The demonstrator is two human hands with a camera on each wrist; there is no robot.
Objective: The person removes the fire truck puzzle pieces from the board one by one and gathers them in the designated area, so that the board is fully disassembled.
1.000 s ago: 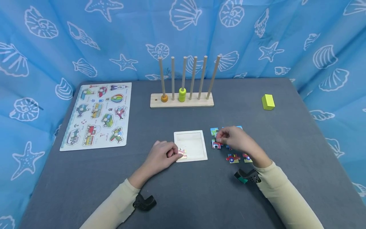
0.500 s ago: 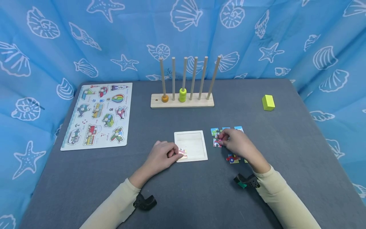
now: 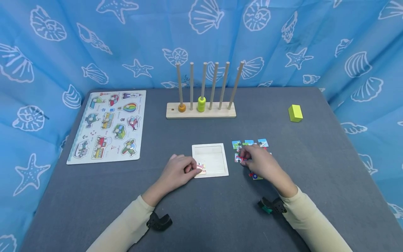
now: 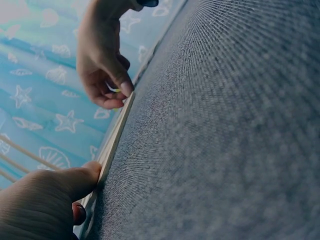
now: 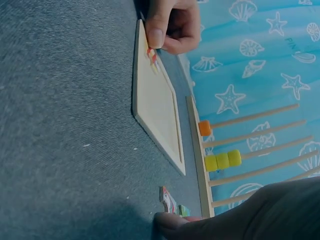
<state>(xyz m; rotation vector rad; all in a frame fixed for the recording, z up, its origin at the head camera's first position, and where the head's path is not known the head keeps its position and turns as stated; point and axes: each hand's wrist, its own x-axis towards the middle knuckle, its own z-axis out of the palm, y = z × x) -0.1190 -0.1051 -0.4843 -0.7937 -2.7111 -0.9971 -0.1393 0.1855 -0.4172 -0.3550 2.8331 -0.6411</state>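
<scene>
In the head view, my left hand [image 3: 180, 174] grips the near left corner of a shallow wooden puzzle tray [image 3: 225, 162], thumb and curled fingers on its edge. A puzzle piece [image 3: 202, 169] lies inside that corner, beside the fingertips. To the right of the tray, my right hand [image 3: 262, 161] is low over several loose jigsaw pieces. Its thumb and fingers pinch at a red and white puzzle piece [image 3: 238, 159], partly hidden beneath them. From the right wrist view, the thumb touches the colourful puzzle piece [image 5: 168, 200]. The hand covers some other pieces.
Behind the tray stands a wooden peg rack [image 3: 217, 113] with an orange bead and green beads. A vehicle puzzle board [image 3: 105, 154] lies at the left. A yellow-green block [image 3: 295, 113] sits at the back right. A blue shell-patterned curtain [image 3: 148, 38] surrounds the table.
My right hand has shifted slightly nearer me over the loose pieces, uncovering the blue ones at the back and covering more of the near ones. The left hand and tray stay put.
</scene>
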